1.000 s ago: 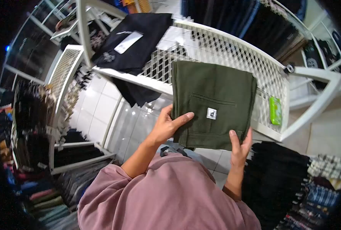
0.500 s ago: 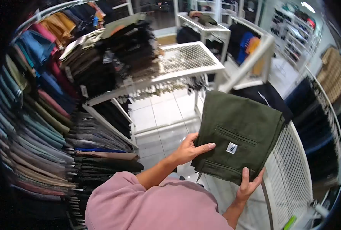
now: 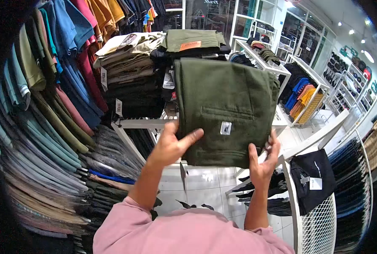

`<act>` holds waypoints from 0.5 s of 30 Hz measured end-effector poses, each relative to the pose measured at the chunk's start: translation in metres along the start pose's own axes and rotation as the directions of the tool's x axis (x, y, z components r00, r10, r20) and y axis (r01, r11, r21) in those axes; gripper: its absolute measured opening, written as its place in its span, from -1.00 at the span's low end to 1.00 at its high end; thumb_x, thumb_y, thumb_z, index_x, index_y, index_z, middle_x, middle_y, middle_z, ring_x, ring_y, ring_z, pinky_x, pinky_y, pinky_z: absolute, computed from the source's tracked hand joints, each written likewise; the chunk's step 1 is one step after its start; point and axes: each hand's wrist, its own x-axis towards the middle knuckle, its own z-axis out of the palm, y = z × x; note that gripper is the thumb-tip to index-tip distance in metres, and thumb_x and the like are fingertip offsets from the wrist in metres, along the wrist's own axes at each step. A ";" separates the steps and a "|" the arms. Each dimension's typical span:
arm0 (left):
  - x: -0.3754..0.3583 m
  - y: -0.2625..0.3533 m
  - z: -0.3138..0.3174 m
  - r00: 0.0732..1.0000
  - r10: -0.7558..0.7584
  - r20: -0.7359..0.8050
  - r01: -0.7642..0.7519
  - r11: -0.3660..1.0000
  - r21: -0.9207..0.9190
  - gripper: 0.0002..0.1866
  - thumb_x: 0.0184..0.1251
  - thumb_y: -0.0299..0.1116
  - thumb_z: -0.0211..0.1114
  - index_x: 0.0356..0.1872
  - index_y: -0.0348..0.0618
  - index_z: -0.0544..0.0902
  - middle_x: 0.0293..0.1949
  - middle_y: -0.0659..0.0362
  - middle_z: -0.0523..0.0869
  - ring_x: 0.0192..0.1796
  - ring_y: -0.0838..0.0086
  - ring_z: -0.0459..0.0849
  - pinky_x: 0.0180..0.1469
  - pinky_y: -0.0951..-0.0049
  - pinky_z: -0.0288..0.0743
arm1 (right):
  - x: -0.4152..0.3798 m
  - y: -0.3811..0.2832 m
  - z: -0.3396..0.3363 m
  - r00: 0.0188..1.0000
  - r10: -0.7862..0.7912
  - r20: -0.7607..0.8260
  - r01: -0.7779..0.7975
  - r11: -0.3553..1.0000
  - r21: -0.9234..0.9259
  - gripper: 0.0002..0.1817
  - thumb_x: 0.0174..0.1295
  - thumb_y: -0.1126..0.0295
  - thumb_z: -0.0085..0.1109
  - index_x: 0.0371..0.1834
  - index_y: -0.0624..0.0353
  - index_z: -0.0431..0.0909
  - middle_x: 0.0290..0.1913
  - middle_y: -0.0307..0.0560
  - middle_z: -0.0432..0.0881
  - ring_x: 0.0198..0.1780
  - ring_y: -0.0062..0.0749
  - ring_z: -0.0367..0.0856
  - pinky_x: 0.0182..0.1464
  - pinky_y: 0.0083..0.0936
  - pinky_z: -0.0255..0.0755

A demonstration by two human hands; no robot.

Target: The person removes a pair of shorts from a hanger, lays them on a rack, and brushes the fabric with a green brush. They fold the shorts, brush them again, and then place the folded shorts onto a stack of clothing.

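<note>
Both hands hold a pair of folded olive-green trousers (image 3: 226, 93) out in front of my chest. A pocket slit and a small white label show on the face turned toward me. My left hand (image 3: 171, 146) grips the lower left side, thumb lying on top of the cloth. At the lower right edge, my right hand (image 3: 264, 158) has its thumb on the front and its fingers round the side. Behind the trousers, stacks of folded garments stand on a white table, among them a beige pile (image 3: 131, 55) and an olive folded pair (image 3: 192, 40) with an orange tag.
Clothes on hangers (image 3: 40, 114) line the left side. To the right, a white mesh-topped rack (image 3: 319, 228) carries a black folded garment (image 3: 311, 178) with a white tag. Farther back are another display table (image 3: 260, 57) and wall shelves (image 3: 345, 80).
My view has turned right and up toward the stacks. Both hands have carried the trousers up and left in view, now in front of the table, and turned them more upright.
</note>
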 end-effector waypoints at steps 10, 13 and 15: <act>0.060 0.041 -0.017 0.826 0.372 0.422 -0.557 0.433 0.708 -0.76 0.15 -0.46 0.42 -0.12 -0.09 0.77 -0.19 0.19 0.79 -0.11 0.19 0.79 -0.05 0.21 0.63 | 0.077 -0.072 0.041 0.709 -0.440 0.552 0.691 0.592 -0.416 -0.20 0.07 0.17 0.55 0.46 -0.19 0.46 0.45 -0.05 0.46 0.48 -0.08 0.39 0.53 0.05 0.08; 0.056 0.040 -0.021 0.828 0.369 0.423 -0.543 0.333 0.771 -0.74 0.17 -0.45 0.43 -0.08 0.00 0.77 -0.14 0.23 0.80 0.02 0.25 0.77 0.17 0.22 0.55 | 0.096 -0.049 0.067 0.571 0.048 0.819 0.223 0.952 -0.211 -0.58 0.29 0.19 0.40 0.13 0.05 0.53 0.32 0.08 0.59 0.21 0.00 0.65 0.26 -0.02 0.39; 0.050 0.034 -0.023 0.691 0.708 0.145 -0.365 0.169 0.915 -0.65 0.21 -0.48 0.39 0.04 0.07 0.76 0.11 0.26 0.78 0.35 0.27 0.62 0.56 -0.10 0.10 | 0.094 -0.048 0.081 0.660 0.037 0.750 0.080 0.989 -0.120 -0.56 0.31 0.19 0.39 0.20 0.02 0.54 0.32 0.16 0.58 0.25 -0.06 0.64 0.35 -0.02 0.33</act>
